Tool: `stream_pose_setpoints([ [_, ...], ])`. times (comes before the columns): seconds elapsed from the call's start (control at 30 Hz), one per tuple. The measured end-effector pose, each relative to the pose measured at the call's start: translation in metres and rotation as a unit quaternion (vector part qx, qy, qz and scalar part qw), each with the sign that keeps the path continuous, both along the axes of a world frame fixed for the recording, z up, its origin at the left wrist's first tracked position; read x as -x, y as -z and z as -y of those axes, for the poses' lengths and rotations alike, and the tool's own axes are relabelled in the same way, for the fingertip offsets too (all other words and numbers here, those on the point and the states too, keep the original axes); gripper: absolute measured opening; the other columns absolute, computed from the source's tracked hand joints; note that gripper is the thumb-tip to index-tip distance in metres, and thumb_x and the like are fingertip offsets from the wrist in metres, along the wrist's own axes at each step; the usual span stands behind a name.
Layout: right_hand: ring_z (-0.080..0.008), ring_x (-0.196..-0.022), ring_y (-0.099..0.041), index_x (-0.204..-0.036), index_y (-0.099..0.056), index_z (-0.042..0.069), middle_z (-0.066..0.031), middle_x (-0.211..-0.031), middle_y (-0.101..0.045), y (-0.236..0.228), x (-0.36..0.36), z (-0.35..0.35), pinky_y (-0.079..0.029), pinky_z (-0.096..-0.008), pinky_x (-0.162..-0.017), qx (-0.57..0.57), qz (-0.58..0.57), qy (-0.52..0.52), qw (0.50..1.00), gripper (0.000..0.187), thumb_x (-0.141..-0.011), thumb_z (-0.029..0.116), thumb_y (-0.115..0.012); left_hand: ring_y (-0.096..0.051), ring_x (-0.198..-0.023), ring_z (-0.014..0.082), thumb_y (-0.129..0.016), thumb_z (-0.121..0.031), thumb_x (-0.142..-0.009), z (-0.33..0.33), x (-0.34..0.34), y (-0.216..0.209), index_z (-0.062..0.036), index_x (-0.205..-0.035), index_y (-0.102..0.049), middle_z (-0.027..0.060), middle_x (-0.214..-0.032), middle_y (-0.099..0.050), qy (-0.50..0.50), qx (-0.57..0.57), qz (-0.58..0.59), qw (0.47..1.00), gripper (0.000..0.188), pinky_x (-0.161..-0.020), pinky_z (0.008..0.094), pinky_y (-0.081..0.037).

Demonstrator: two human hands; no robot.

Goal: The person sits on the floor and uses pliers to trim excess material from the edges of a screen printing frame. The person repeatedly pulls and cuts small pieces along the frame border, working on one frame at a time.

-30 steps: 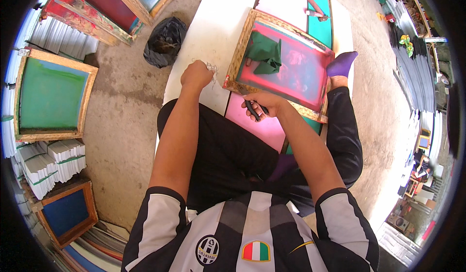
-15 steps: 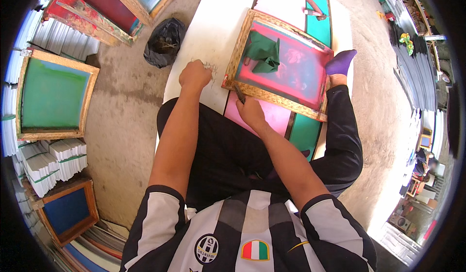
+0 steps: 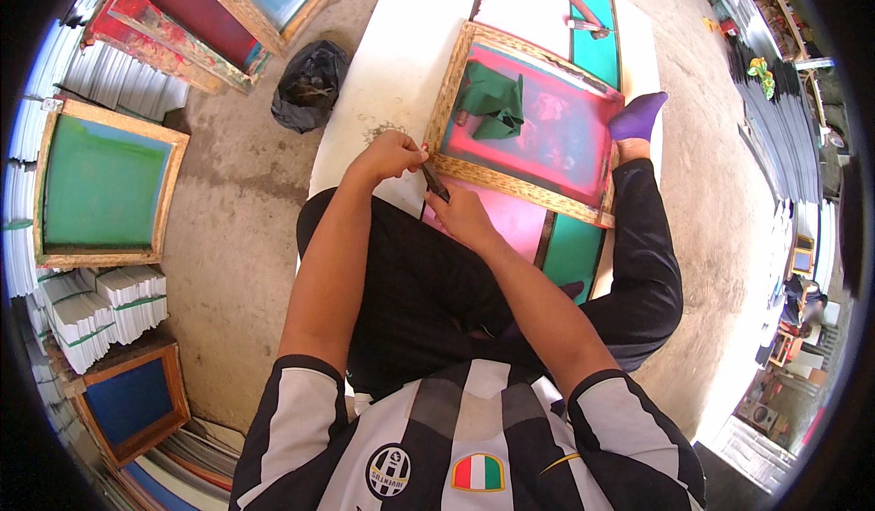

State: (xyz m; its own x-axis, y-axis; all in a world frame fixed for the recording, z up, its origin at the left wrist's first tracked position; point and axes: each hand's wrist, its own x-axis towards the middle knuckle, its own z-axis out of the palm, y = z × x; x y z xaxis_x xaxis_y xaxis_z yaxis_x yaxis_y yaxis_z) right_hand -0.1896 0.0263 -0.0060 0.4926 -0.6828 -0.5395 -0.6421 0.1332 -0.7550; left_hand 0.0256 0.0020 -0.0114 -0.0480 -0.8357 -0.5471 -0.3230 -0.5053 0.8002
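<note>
My right hand (image 3: 463,212) is wrapped around a slim dark hand tool (image 3: 435,183); its kind is not clear. The tool's tip points up and left, toward the near left corner of a wooden-framed mesh screen (image 3: 497,175). Thumb and fingers of my left hand (image 3: 392,155) are pinched together close to that tip and corner. What they hold, if anything, is too small to make out. Pink and blue-grey mesh fills the frame, and a crumpled dark green cloth (image 3: 497,105) lies on it. Small dark curly bits (image 3: 374,134) are scattered on the white board beside my left hand.
A hammer (image 3: 576,2) lies beyond the frame. My sock-covered foot (image 3: 638,117) touches the frame's right side. A black plastic bag (image 3: 310,82) stands on the floor (image 3: 223,201) to the left. Other framed screens (image 3: 109,183) and paper stacks (image 3: 128,301) line the left.
My left hand has moved right and slightly nearer, from over the small bits to the frame corner. My right hand and the tool have drawn slightly left and toward me.
</note>
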Motion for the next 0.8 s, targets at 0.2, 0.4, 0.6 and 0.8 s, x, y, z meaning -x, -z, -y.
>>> stream_pose_setpoints([
  [0.2,-0.0196,-0.07,-0.07,-0.119,-0.057,0.008,-0.0147,-0.093,-0.071,0.003,0.015,0.016,-0.053,-0.0353,-0.053,-0.288,0.126,0.077,0.946,0.029,-0.103,0.033,-0.058,-0.066,-0.068,0.0238,-0.074,-0.027,-0.085,0.004,-0.009,0.021,0.0034,-0.092,-0.075,0.0144,-0.078,-0.072,-0.061,0.049,0.131,0.988,0.031,-0.066,0.0369,-0.052],
  [0.4,-0.0325,-0.088,-0.075,-0.129,-0.054,0.005,-0.0222,-0.104,-0.072,0.013,0.04,0.04,-0.064,-0.0495,-0.068,-0.404,0.116,0.127,0.899,0.047,-0.103,0.044,-0.058,-0.073,-0.088,0.0348,-0.073,-0.03,-0.084,0.008,-0.007,0.014,-0.0001,-0.093,-0.077,0.0202,-0.088,-0.075,-0.031,0.048,0.219,0.974,0.032,-0.082,0.0437,-0.055],
  [0.6,-0.0341,-0.09,-0.075,-0.129,-0.056,0.004,-0.0238,-0.105,-0.072,0.015,0.039,0.049,-0.063,-0.0485,-0.069,-0.432,0.118,0.119,0.886,0.048,-0.103,0.044,-0.057,-0.072,-0.082,0.0342,-0.072,-0.031,-0.083,0.006,-0.006,0.013,0.002,-0.091,-0.076,0.0213,-0.083,-0.073,-0.024,0.061,0.238,0.969,0.034,-0.077,0.0434,-0.054],
  [0.8,-0.0311,-0.08,-0.075,-0.123,-0.06,0.001,-0.022,-0.095,-0.072,0.015,0.036,0.052,-0.06,-0.0402,-0.06,-0.439,0.106,0.134,0.882,0.043,-0.102,0.039,-0.06,-0.072,-0.105,0.036,-0.068,-0.025,-0.085,0.01,-0.006,-0.004,-0.0037,-0.108,-0.076,0.021,-0.11,-0.074,-0.012,-0.033,0.311,0.95,0.033,-0.09,0.0447,-0.056],
])
